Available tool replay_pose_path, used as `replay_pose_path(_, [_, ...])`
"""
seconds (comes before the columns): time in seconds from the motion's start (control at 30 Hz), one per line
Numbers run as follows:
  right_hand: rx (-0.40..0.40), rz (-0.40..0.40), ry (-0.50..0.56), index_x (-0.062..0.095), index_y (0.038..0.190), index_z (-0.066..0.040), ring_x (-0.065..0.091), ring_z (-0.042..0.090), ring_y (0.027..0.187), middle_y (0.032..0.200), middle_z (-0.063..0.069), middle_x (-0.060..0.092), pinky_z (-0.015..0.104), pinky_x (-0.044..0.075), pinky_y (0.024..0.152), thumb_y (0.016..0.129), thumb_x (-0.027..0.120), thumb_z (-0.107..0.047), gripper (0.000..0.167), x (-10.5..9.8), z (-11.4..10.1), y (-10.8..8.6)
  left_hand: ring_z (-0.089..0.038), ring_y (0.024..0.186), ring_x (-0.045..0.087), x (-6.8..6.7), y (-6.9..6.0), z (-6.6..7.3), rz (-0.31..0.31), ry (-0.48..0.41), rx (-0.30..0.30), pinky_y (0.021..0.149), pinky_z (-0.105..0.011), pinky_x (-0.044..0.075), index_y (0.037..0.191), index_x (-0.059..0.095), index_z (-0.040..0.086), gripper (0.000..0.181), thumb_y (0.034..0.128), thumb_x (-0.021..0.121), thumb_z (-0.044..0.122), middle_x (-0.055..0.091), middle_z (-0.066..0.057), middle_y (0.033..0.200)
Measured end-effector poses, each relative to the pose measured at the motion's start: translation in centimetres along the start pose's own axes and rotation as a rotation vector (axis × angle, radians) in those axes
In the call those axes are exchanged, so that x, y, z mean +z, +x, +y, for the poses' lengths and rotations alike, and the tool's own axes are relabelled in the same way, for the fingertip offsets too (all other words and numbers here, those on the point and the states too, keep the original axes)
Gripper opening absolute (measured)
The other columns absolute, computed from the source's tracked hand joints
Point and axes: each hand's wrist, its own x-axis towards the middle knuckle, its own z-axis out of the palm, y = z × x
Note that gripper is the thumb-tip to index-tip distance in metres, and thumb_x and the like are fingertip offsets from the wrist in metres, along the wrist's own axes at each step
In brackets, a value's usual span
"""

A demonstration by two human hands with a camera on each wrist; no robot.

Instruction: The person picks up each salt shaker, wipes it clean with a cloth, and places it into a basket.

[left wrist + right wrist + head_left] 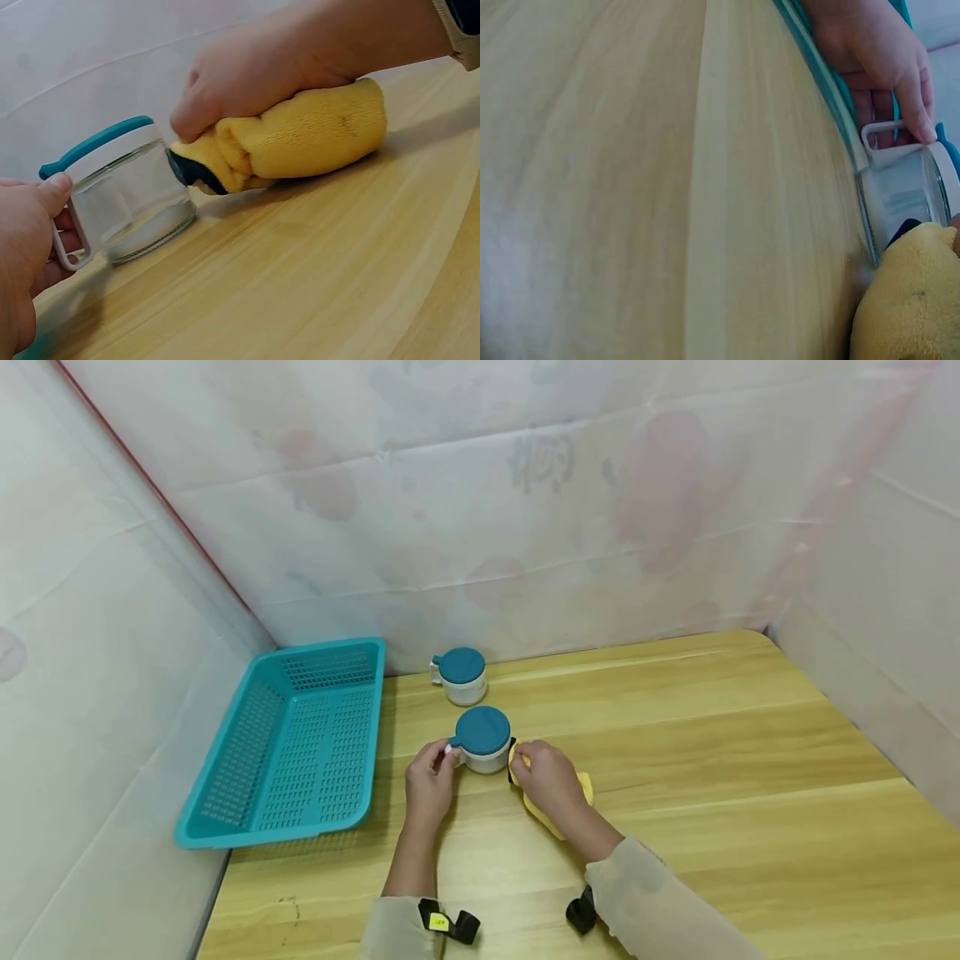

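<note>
A clear glass seasoning jar (131,199) with a blue-green lid (482,730) and a white handle stands on the wooden table. My left hand (429,783) pinches the handle (885,154) with thumb and fingers. On the jar's other side my right hand (547,777) grips a yellow cloth (322,131) with a dark edge. In the left wrist view the dark edge of the cloth touches the jar's side. The right fingertips are partly hidden in the folds.
A second lidded jar (462,677) stands just behind, near the back wall. To the left lies a turquoise plastic basket (371,735) with slotted sides. Pale sheeting (465,510) walls in the wooden table (720,777) at the back and both sides.
</note>
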Motion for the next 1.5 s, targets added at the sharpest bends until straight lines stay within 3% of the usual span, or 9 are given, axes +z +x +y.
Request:
replay_pose_path(0.07, [0.032, -0.012, 0.030, 0.075, 0.106, -0.002, 0.067, 0.023, 0.081, 0.108, 0.014, 0.073, 0.039, 0.056, 0.074, 0.093, 0.058, -0.015, 0.026, -0.2, 0.3, 0.3, -0.018, 0.087, 0.064, -0.2, 0.0, 0.0, -0.019, -0.006, 0.001, 0.073, -0.023, 0.056, 0.108, 0.071, 0.001, 0.021, 0.0937, 0.067, 0.015, 0.070, -0.010, 0.101])
replay_pose_path(0.2, [0.114, -0.033, 0.139, 0.073, 0.113, -0.002, 0.039, 0.012, 0.045, 0.075, 0.011, 0.067, 0.026, 0.039, 0.044, 0.095, 0.055, -0.017, 0.029, -0.6, 0.9, 1.2, -0.017, 0.086, 0.063, -0.4, -0.1, 0.1, -0.073, -0.027, 0.003, 0.072, -0.022, 0.055, 0.108, 0.071, 0.003, 0.021, 0.0938, 0.066, 0.017, 0.070, -0.009, 0.098])
replay_pose_path(0.33, [0.179, -0.063, 0.239, 0.072, 0.115, -0.005, 0.025, 0.007, 0.036, 0.051, 0.001, 0.044, 0.019, 0.024, 0.036, 0.096, 0.053, -0.018, 0.030, -1.1, 1.4, 2.1, -0.016, 0.086, 0.063, -0.4, -0.2, 0.4, -0.121, -0.050, -0.014, 0.073, -0.021, 0.055, 0.108, 0.071, 0.005, 0.021, 0.0934, 0.066, 0.020, 0.070, -0.007, 0.098])
replay_pose_path(0.53, [0.237, -0.103, 0.270, 0.074, 0.113, -0.011, 0.033, 0.011, 0.042, 0.072, 0.006, 0.064, 0.020, 0.031, 0.043, 0.097, 0.051, -0.022, 0.030, -1.7, 2.0, 3.2, -0.018, 0.090, 0.063, 0.0, -0.5, 0.6, -0.135, -0.061, -0.046, 0.076, -0.020, 0.054, 0.107, 0.071, 0.006, 0.018, 0.0934, 0.066, 0.017, 0.071, -0.007, 0.101])
replay_pose_path(0.7, [0.278, -0.088, 0.283, 0.076, 0.110, -0.013, 0.062, 0.020, 0.082, 0.113, 0.008, 0.072, 0.029, 0.048, 0.069, 0.098, 0.050, -0.028, 0.032, -1.7, 2.3, 3.7, -0.023, 0.094, 0.064, 0.3, -1.0, 1.3, -0.163, -0.046, -0.081, 0.078, -0.020, 0.054, 0.110, 0.070, 0.001, 0.018, 0.0946, 0.064, 0.008, 0.070, -0.013, 0.105])
replay_pose_path(0.83, [0.342, -0.059, 0.341, 0.076, 0.109, -0.012, 0.061, 0.025, 0.111, 0.118, 0.007, 0.070, 0.040, 0.050, 0.090, 0.098, 0.057, -0.038, 0.034, -1.6, 2.5, 3.7, -0.024, 0.097, 0.064, 0.8, -1.3, 1.7, -0.193, -0.048, -0.079, 0.080, -0.021, 0.055, 0.112, 0.069, -0.002, 0.019, 0.0950, 0.063, 0.006, 0.070, -0.016, 0.107])
replay_pose_path(1.13, [0.441, -0.051, 0.459, 0.075, 0.110, -0.009, 0.052, 0.027, 0.127, 0.126, 0.009, 0.066, 0.047, 0.042, 0.105, 0.094, 0.066, -0.037, 0.034, -1.7, 2.9, 4.1, -0.017, 0.096, 0.065, 1.5, -1.5, 1.0, -0.167, -0.072, -0.027, 0.080, -0.023, 0.056, 0.111, 0.072, 0.009, 0.020, 0.0934, 0.066, 0.018, 0.072, -0.006, 0.106])
replay_pose_path(1.3, [0.492, -0.003, 0.491, 0.075, 0.110, -0.008, 0.053, 0.025, 0.123, 0.125, 0.009, 0.066, 0.044, 0.044, 0.102, 0.095, 0.064, -0.031, 0.029, -1.3, 2.3, 3.6, -0.016, 0.091, 0.066, 1.5, -1.6, 0.9, -0.122, -0.020, 0.017, 0.075, -0.023, 0.057, 0.110, 0.073, 0.008, 0.022, 0.0933, 0.067, 0.020, 0.072, -0.006, 0.103])
replay_pose_path(1.5, [0.539, 0.102, 0.487, 0.074, 0.108, -0.010, 0.055, 0.020, 0.085, 0.110, 0.008, 0.069, 0.029, 0.045, 0.067, 0.097, 0.060, -0.033, 0.029, -0.5, 0.9, 2.7, -0.015, 0.087, 0.066, 1.0, -1.3, 0.9, -0.091, 0.009, 0.043, 0.073, -0.023, 0.057, 0.109, 0.073, 0.006, 0.022, 0.0936, 0.067, 0.021, 0.072, -0.006, 0.101])
